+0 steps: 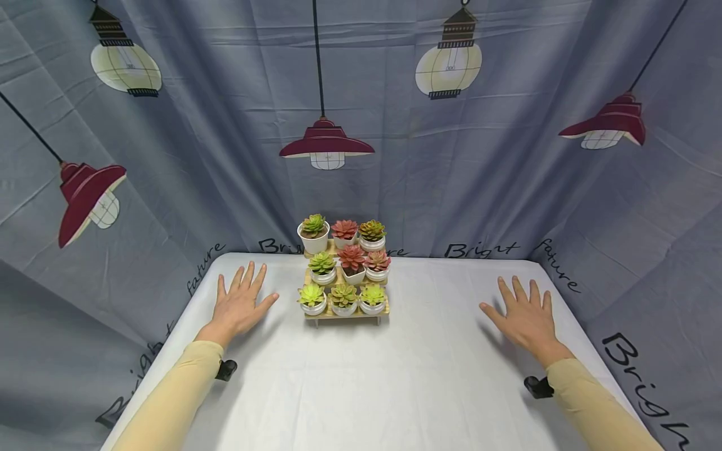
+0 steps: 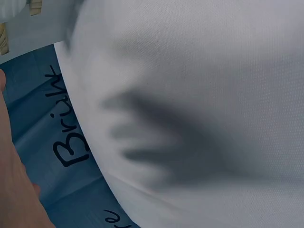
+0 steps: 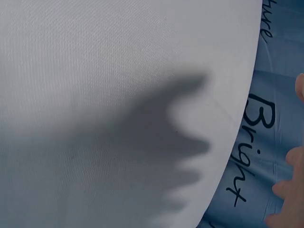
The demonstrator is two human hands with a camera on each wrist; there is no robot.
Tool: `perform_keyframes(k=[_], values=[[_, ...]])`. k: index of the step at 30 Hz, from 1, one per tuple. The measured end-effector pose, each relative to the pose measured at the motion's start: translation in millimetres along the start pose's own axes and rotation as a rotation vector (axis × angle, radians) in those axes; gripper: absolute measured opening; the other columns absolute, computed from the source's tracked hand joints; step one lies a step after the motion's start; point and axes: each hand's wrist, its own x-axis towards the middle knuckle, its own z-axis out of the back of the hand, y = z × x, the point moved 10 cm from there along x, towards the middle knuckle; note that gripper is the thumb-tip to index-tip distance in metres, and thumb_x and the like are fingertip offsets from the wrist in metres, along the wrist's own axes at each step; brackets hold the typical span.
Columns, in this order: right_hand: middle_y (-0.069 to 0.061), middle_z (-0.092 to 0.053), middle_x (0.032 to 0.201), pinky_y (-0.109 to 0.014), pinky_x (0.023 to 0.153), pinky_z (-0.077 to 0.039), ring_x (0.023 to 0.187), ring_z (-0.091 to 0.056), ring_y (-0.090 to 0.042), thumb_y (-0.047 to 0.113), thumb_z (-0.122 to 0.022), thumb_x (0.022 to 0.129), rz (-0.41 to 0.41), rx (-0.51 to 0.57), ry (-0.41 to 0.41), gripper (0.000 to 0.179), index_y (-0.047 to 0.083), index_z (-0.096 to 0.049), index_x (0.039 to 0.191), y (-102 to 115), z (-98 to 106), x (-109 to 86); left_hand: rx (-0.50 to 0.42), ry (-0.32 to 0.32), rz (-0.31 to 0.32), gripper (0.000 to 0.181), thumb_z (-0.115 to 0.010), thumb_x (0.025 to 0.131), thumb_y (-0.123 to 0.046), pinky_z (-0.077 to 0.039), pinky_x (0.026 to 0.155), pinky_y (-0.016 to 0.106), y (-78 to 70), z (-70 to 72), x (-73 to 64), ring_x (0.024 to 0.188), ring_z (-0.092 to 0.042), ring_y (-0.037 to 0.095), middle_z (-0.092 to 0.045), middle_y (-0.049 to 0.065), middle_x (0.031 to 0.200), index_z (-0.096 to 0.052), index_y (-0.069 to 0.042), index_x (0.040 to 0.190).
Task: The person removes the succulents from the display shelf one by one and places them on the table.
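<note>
My left hand (image 1: 239,307) is spread above the left side of the white table (image 1: 429,376), holding nothing. On the right, my right hand (image 1: 527,319) hovers palm down with its fingers apart, also holding nothing. Between them, nearer the left hand, a tiered wooden stand (image 1: 346,315) carries small potted succulents in three rows. A green succulent (image 1: 313,227) in a taller white pot is at the back left; a red succulent (image 1: 351,258) sits in the middle row. Both wrist views show the hands' shadows on the cloth and only part of each hand.
A grey-blue curtain (image 1: 383,156) printed with lamps and lettering surrounds the table's back and sides. The stand is close to the table's back edge. Dark wrist cameras (image 1: 226,370) are strapped under both forearms.
</note>
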Motion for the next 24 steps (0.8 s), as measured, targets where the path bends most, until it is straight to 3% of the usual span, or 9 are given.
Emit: perform_keyframes(k=[10, 18, 24], values=[[-0.033, -0.014, 0.163, -0.072, 0.11, 0.017, 0.146, 0.004, -0.061, 0.074, -0.04, 0.098, 0.018, 0.011, -0.003, 0.097, 0.005, -0.022, 0.163, 10, -2, 4.2, -0.007, 0.002, -0.029, 0.091, -0.03, 0.101, -0.073, 0.015, 0.114, 0.067, -2.1, 2.8, 0.9, 0.154, -0.001, 0.043, -0.001, 0.019, 0.17, -0.007, -0.015, 0.167], [-0.032, -0.016, 0.164, -0.073, 0.111, 0.013, 0.147, 0.002, -0.06, 0.074, -0.04, 0.098, 0.046, 0.021, 0.002, 0.097, 0.005, -0.021, 0.163, 31, -1, 8.7, -0.068, 0.011, -0.092, 0.09, -0.049, 0.101, -0.063, 0.014, 0.116, 0.063, -9.2, 3.5, 1.3, 0.154, 0.001, 0.041, -0.002, 0.018, 0.17, -0.009, -0.015, 0.166], [-0.03, -0.015, 0.165, -0.071, 0.113, 0.01, 0.149, 0.001, -0.057, 0.074, -0.041, 0.098, 0.077, 0.045, -0.004, 0.096, 0.006, -0.021, 0.164, 49, -2, 11.0, -0.108, 0.039, -0.148, 0.1, -0.052, 0.095, -0.071, 0.011, 0.118, 0.061, -18.1, -0.5, 0.5, 0.155, 0.002, 0.039, -0.001, 0.015, 0.17, -0.009, -0.015, 0.167]])
